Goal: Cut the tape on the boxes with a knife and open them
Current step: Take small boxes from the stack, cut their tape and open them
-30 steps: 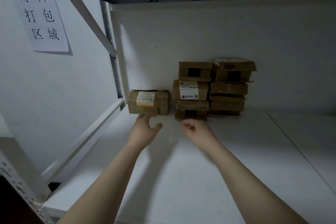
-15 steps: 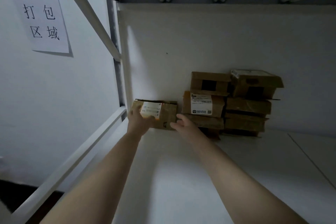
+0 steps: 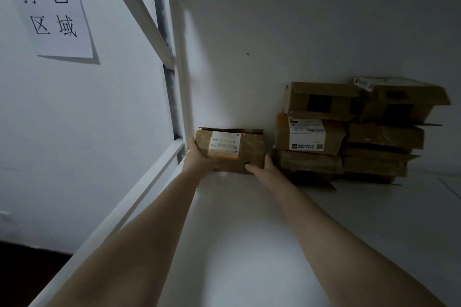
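Note:
A small brown cardboard box (image 3: 249, 149) with a white shipping label stands at the back left of the white shelf (image 3: 237, 232), against the back wall. My left hand (image 3: 198, 161) grips its left end and lower edge. My right hand (image 3: 265, 169) holds its lower right corner. To the right, two stacks of several taped cardboard boxes (image 3: 349, 132) lean against the wall. No knife is in view.
A white metal shelf frame post (image 3: 178, 77) and side rail (image 3: 129, 207) run along the left. A paper sign with black characters (image 3: 50, 7) hangs on the left wall. The shelf seam (image 3: 449, 187) shows at far right.
Both hands reached forward from open air to the small box and closed on its two ends. The camera moved closer and lower toward the shelf's back.

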